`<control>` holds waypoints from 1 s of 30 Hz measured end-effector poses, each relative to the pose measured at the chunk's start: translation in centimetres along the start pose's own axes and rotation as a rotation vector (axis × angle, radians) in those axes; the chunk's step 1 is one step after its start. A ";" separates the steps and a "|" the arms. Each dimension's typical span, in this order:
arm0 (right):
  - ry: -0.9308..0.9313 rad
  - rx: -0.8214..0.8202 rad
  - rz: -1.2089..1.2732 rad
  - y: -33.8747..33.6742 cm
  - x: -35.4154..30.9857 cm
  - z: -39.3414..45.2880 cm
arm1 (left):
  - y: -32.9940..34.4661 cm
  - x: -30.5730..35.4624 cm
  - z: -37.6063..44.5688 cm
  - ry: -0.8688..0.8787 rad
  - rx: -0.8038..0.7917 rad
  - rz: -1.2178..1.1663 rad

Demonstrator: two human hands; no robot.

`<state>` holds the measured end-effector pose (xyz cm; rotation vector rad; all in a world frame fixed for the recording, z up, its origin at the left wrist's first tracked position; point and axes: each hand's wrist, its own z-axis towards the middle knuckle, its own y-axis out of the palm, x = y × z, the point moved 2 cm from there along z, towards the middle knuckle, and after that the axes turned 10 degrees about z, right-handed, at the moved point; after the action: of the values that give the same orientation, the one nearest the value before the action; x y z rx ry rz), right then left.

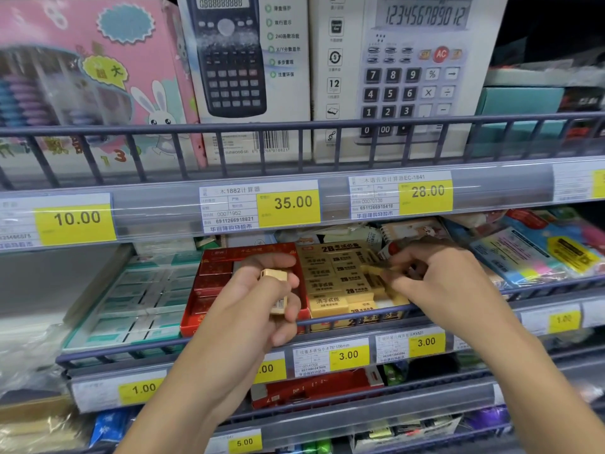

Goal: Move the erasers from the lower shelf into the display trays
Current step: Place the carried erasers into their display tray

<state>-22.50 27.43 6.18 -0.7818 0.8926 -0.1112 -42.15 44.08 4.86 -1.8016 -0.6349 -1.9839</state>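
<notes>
Fingers of our left hand (262,299) were curled round a small stack of tan rectangular erasers (276,290), kept as a reserve, we judged, so the other hand could draw from it. Our right hand (438,283) pinched one more tan eraser (376,269) by its end between thumb and fingertips, low over the yellow cardboard display tray (353,317), apparently to slot it into the rows already lying there.

That tray was nearly full of tan erasers (327,304) laid flat in rows, each printed "2B"; the tray's back flap and front lip carried the same "2B" with Chinese characters we could not read surely. Just beside it to the left stood a red cardboard display tray (209,290) holding red-wrapped blocks, its near end hidden behind our left hand. Farther left lay a flat box of white and teal erasers (140,299).

Both trays sat behind a grey wire shelf rail (327,321), which would keep them from sliding forward. Yellow price labels (348,355) below read "3.00", "3.00" and "1.00". On the shelf above, labels read "10.00", "35.00" and "28.00", under boxed calculators (235,60); one box showed "sunwood.cn", and one label "1882".

The lower shelf with its red open box (314,388) lay below our wrists.
</notes>
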 end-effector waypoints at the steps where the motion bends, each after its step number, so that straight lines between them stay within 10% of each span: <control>1: 0.006 -0.017 -0.015 0.2 0.0 0.0 | 0.0 0.0 0.0 0.007 -0.009 0.002; 20: -0.032 -0.271 -0.181 0.5 -0.6 1.4 | 0.3 0.4 -0.2 0.054 -0.123 0.158; 24: -0.094 -0.134 0.081 -0.4 -1.0 0.5 | 0.5 0.3 -0.2 0.081 -0.114 0.190; 30: -0.363 -0.390 0.600 0.9 -4.4 -2.8 | 1.0 0.5 -0.2 0.089 -0.109 0.170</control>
<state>-27.58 28.19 7.40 -0.8261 0.7740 0.7301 -41.77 43.11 5.37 -1.7535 -0.3401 -2.0047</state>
